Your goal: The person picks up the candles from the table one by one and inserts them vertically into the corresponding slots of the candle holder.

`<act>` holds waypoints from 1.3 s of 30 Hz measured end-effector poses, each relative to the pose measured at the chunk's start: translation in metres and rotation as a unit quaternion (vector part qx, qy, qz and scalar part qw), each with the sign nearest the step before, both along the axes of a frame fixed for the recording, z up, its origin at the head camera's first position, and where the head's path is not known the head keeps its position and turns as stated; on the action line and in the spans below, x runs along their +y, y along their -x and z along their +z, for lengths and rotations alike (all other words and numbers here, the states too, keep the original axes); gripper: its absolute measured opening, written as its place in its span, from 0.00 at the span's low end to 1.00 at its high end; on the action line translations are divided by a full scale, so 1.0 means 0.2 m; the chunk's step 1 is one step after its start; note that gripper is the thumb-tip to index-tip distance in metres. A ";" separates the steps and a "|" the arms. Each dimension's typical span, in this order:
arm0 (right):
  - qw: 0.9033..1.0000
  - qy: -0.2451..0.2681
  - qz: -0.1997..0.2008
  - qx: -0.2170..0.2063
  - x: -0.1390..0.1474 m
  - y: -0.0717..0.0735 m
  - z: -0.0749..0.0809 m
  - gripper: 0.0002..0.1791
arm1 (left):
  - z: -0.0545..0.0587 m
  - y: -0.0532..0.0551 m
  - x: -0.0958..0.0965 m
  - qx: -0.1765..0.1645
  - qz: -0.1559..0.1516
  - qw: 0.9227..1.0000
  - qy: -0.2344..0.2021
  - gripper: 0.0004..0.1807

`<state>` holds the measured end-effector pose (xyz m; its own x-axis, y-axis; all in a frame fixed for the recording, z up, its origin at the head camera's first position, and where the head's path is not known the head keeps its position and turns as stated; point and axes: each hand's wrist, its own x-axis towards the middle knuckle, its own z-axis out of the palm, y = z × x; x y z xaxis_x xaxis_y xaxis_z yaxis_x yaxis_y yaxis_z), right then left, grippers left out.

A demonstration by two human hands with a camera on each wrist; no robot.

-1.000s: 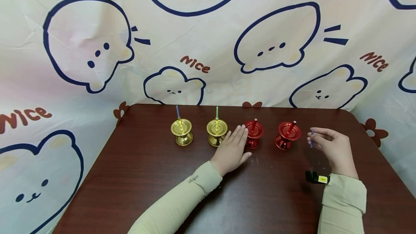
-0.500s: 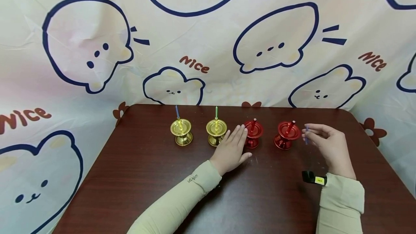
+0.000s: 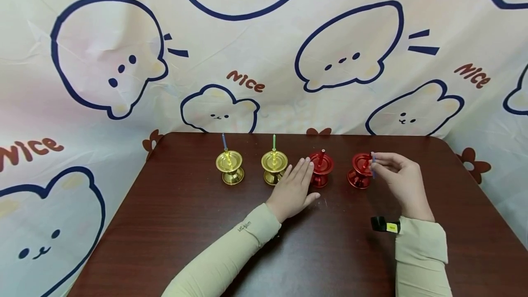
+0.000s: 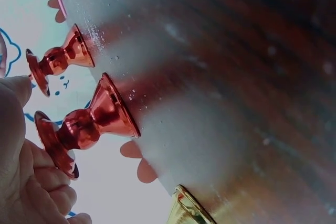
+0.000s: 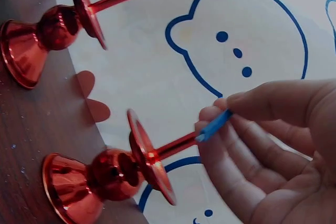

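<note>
My right hand [image 3: 400, 182] pinches a small blue candle [image 5: 214, 125] between thumb and fingertips. In the right wrist view, the candle's lower end is at the tip of the upright tube of the right-hand red candle holder [image 5: 110, 174]; whether it is inside cannot be made out. My left hand [image 3: 292, 191] has its fingers straight, beside the other red candle holder [image 3: 323, 168]. In the left wrist view its fingers [image 4: 50, 177] lie against that holder's dish. No candle shows on the tube of this second holder.
Two gold candle holders stand to the left: one [image 3: 229, 164] bears a blue candle [image 3: 224, 141], the other [image 3: 274, 163] a green candle [image 3: 274, 142]. All stand in a row near the far edge of the dark wooden table [image 3: 165, 223]. A patterned cloth [image 3: 280, 49] hangs behind.
My right hand has moved left with the blue candle, from beside the right-hand red holder to its tube. My left hand has stayed in place.
</note>
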<state>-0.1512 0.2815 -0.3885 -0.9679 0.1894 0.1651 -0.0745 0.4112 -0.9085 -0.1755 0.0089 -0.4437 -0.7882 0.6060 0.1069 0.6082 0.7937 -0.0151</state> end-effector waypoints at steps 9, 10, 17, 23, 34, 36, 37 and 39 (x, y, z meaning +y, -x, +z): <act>1.000 -0.019 0.004 0.019 -0.06 0.03 -0.04 0.19 | 0.01 0.00 0.00 -0.007 -0.002 1.000 -0.002 0.44; 1.000 -0.022 0.004 0.017 -0.07 0.03 -0.04 0.19 | 0.01 0.00 0.00 -0.008 -0.001 1.000 -0.003 0.44; 0.999 -0.009 0.016 0.042 -0.17 0.06 -0.06 0.17 | 0.01 0.00 -0.01 -0.005 0.003 1.000 -0.009 0.43; 0.998 0.007 0.007 0.068 -0.22 0.07 -0.09 0.16 | 0.00 0.00 0.00 0.001 -0.005 1.000 -0.007 0.44; 0.994 0.015 0.026 0.103 -0.29 0.11 -0.11 0.15 | 0.00 -0.01 -0.01 0.007 -0.005 1.000 0.001 0.43; 0.993 0.020 0.028 0.112 -0.30 0.12 -0.11 0.15 | 0.00 -0.01 0.00 0.003 -0.005 1.000 -0.002 0.43; 0.993 0.025 0.029 0.116 -0.31 0.13 -0.10 0.15 | 0.00 -0.01 0.00 0.001 -0.004 1.000 -0.003 0.43; 0.991 0.036 0.033 0.124 -0.32 0.14 -0.09 0.15 | 0.00 0.00 0.00 -0.001 -0.001 1.000 -0.004 0.43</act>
<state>-0.1794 0.2173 -0.4072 -0.9101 0.1470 0.3875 -0.3232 0.3335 -0.8856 -0.1754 0.0091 -0.4428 -0.7873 0.6068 0.1097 0.6098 0.7925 -0.0080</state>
